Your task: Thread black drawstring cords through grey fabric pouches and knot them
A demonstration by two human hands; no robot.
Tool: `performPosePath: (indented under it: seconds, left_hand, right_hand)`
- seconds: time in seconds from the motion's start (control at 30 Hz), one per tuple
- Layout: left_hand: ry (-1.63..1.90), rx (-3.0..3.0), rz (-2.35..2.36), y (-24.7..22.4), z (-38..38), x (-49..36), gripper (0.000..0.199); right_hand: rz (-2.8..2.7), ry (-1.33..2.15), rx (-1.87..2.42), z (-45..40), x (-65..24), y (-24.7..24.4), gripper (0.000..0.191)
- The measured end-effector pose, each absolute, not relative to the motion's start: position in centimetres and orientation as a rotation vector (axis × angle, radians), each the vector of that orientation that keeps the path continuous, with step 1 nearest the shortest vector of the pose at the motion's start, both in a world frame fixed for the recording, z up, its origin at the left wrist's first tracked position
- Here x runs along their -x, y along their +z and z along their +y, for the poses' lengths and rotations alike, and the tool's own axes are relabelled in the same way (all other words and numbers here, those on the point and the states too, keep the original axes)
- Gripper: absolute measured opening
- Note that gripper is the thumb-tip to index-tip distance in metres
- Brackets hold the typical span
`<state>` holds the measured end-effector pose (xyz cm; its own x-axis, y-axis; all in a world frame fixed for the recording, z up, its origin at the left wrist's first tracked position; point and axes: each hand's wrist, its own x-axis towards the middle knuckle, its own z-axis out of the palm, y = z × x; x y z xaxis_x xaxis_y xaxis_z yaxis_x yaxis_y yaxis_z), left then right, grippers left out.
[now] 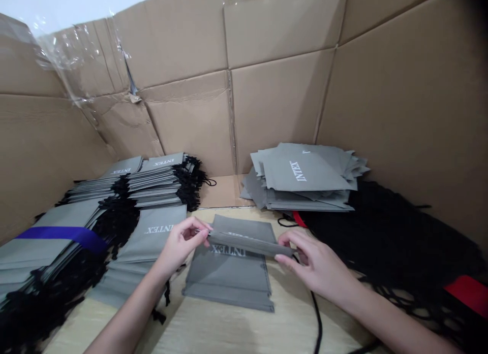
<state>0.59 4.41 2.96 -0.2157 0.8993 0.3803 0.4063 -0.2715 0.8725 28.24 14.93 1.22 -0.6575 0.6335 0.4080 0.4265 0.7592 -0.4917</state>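
Note:
A grey fabric drawstring bag (249, 243) is held edge-on between my two hands, raised over other bags. My left hand (189, 238) is closed in a pinch on its left end; a small shiny bit shows at those fingertips, too small to name. At the opposite end my right hand (310, 257) grips the bag between thumb and fingers. A black cord (317, 321) hangs below my right hand; its upper end is hidden by the hand. Under the held bag, grey bags (229, 283) with white INTEX print lie flat on the table.
Stacked bags with black cords (156, 184) stand at the back left, more bags under a purple band (63, 233) nearer. Loose grey bags (310, 168) are piled at back right, beside a heap of black cords (389, 232) with red bands. Cardboard walls (282, 100) enclose the table (213, 328).

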Motion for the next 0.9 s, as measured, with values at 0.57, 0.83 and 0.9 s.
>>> performPosePath:
  seconds: [0.57,0.83,0.9]
  left_hand:
    - [1.585,-1.362,1.451,2.3,5.0,-1.6,0.023]
    - [1.508,-1.253,1.374,3.0,4.8,-1.5,0.030]
    - [1.517,-1.137,1.307,3.1,4.8,-1.5,0.031]
  right_hand:
    - [-2.341,0.772,0.922,14.5,-27.3,0.5,0.020]
    - [-2.329,0.877,0.906,15.0,-27.2,0.3,0.019]
    - [-2.331,0.890,0.897,15.0,-27.3,0.4,0.019]
